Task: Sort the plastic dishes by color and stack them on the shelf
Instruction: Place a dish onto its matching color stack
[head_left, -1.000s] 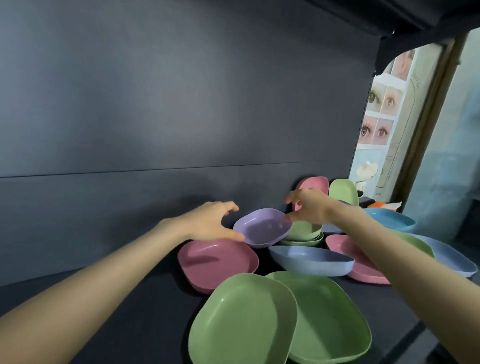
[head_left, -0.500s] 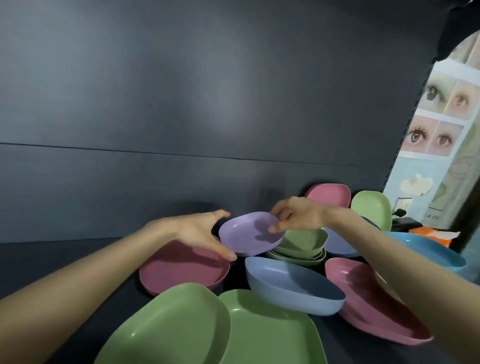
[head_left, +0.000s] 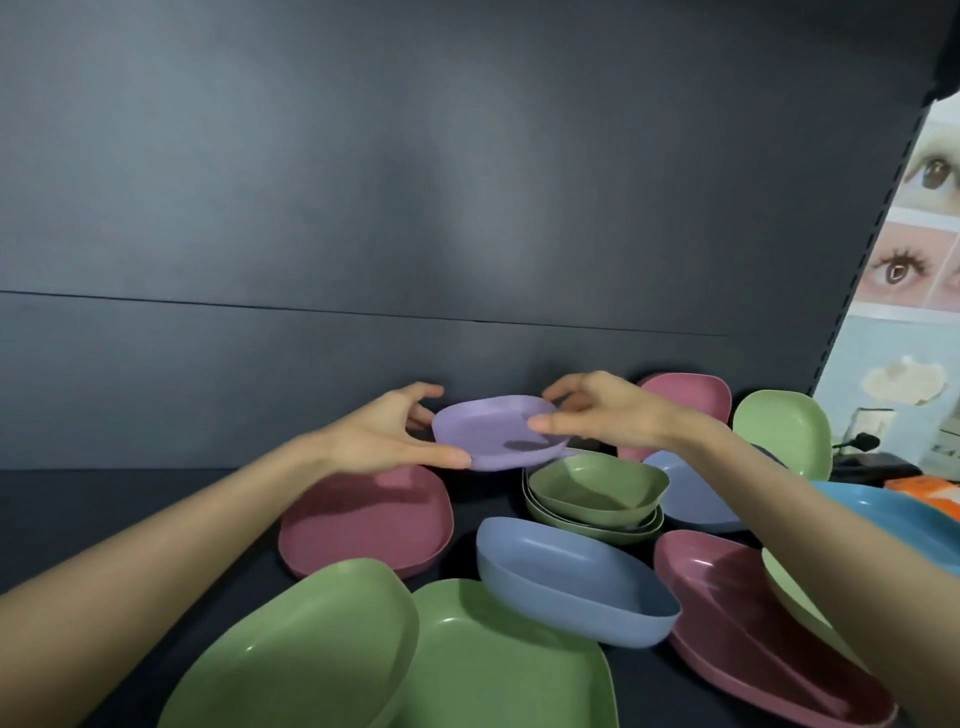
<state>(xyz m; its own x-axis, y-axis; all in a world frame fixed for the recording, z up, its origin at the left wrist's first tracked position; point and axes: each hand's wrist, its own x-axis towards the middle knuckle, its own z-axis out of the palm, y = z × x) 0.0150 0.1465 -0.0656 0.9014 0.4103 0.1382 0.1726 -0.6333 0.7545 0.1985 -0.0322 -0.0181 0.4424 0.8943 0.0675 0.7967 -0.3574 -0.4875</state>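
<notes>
Above shelf (head_left: 130, 519), mid-back | purple dish (head_left: 498, 434) lifted, near level, long axis left-right | left hand (head_left: 384, 439) pinches left rim, right hand (head_left: 597, 415) pinches right rim | dish centred between both grips, over gap between pink plate (head_left: 363, 525) and green stack (head_left: 597, 493).

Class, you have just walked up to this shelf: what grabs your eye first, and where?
A purple dish is held up at centre, gripped by the left hand and right hand at opposite edges. Below it to the right sits a stack of green bowls, and two green plates overlap at the near edge.
</notes>
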